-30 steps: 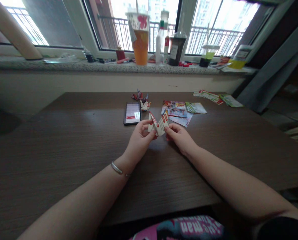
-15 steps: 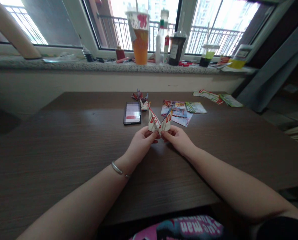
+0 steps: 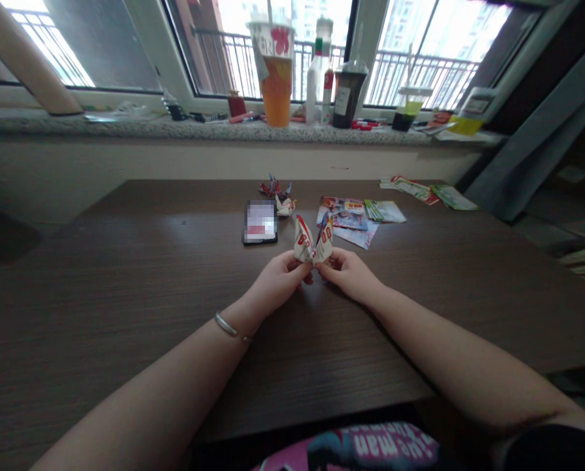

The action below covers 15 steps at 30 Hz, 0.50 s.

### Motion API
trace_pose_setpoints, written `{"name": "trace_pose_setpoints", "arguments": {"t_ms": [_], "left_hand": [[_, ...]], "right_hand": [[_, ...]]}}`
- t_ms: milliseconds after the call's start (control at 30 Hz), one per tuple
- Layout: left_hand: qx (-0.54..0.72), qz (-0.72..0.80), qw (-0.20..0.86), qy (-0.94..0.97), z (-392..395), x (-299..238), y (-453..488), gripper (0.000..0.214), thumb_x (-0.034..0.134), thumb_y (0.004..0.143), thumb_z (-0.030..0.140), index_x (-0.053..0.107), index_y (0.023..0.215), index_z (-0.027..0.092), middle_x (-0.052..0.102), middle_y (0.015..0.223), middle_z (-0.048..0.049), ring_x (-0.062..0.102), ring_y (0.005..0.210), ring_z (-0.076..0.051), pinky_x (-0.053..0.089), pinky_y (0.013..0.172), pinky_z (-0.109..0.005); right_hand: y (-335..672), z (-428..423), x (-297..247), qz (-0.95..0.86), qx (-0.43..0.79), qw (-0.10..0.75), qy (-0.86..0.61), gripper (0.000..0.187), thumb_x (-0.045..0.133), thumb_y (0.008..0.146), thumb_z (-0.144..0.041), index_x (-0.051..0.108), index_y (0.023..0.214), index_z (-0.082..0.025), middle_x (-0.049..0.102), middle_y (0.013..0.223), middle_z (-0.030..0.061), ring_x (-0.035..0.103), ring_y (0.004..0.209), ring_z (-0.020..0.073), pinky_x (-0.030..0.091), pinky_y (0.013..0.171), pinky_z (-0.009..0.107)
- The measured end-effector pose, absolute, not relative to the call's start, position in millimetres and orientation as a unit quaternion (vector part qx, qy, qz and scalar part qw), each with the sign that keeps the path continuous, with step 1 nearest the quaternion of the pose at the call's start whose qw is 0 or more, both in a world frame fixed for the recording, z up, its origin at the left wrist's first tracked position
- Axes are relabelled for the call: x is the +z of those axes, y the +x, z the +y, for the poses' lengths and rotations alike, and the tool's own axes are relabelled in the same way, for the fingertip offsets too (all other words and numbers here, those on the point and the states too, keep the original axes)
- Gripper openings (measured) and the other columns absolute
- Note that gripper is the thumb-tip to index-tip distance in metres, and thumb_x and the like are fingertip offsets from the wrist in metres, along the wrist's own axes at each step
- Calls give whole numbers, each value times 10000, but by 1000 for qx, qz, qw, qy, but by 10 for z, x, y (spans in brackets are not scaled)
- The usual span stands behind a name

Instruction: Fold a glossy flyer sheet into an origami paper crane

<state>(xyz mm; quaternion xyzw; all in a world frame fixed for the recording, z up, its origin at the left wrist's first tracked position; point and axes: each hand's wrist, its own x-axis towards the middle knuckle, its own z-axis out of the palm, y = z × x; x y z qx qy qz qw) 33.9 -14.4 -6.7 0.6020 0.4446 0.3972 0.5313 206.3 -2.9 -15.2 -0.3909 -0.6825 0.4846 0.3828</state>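
Between my two hands, a folded paper piece (image 3: 302,243), white with red print, stands with two pointed flaps rising in a V. My left hand (image 3: 283,271) pinches its lower left side, thumb in front. On the lower right side my right hand (image 3: 347,269) does the same. The other fingers are curled behind the paper and partly hidden. Just beyond lies a small white folded paper figure (image 3: 285,207), with a dark red and blue folded figure (image 3: 273,188) behind it. A phone (image 3: 260,222) with a lit, blurred screen lies to the left of these.
Printed leaflets (image 3: 344,212) and green-white papers (image 3: 385,210) lie right of centre on the brown table (image 3: 125,281). More paper strips (image 3: 413,188) are near the far right edge. Drink cups (image 3: 277,85) and bottles (image 3: 315,82) line the stone windowsill (image 3: 199,131).
The two flaps of the held paper have come closer together and curve more upright. Both hands keep their pinch and have barely moved.
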Motion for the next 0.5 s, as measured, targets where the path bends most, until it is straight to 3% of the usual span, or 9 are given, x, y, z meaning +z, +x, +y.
{"name": "trace_pose_setpoints", "arguments": {"t_ms": [133,367,500], "left_hand": [[429,442,508,602,-142,-42,329,361,515,868,503,615,825,158,597,669,-10,550,575,-114,406,500,-210],[400,430,512,627,-147,-79,340,301,574,841,454,621,836,157,607,678,-5,550,597,-118,447,568,-234],[431,408,530,605,-170,-88,353,258,649,803,394,598,881,154,645,758,-14,597,663,-121,484,629,-243]], "right_hand": [[2050,-71,-118,-699,491,361,-374,268,635,792,-434,637,891,-185,674,864,35,594,776,175,455,750,335],[2036,-76,-67,-619,515,459,-376,400,625,765,-604,555,881,-227,630,799,10,566,681,154,459,626,293],[2024,-43,-78,-588,530,477,-382,425,704,692,-600,552,821,-225,640,765,2,583,675,154,475,663,308]]}}
